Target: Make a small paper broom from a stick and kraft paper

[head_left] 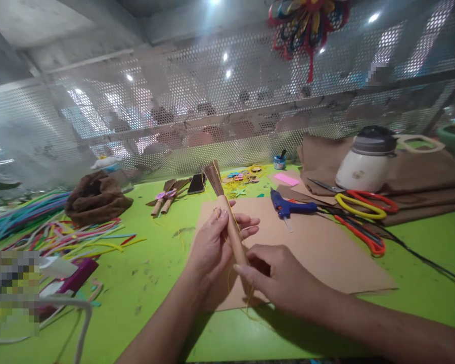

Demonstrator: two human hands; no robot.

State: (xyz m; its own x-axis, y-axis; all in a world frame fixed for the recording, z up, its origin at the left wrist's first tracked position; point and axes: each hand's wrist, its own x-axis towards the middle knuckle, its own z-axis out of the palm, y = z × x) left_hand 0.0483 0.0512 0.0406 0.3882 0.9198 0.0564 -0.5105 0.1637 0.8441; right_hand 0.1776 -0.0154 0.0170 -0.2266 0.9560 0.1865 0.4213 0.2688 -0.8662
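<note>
A rolled brown paper tube with a fringed brush-like top slants over the brown paper sheet. My left hand holds its upper part, thumb against the tube and other fingers behind it. Around the tube's lower end, my right hand is closed, thumb in front. Thin yellow string runs along the tube and hangs in loops below it. Two smaller finished-looking rolls with fringes lie at the back left, near a black phone.
A blue glue gun, scissors with red and yellow handles and a white jar stand or lie right. Pipe cleaners, a brown cloth bundle and a purple power strip are left.
</note>
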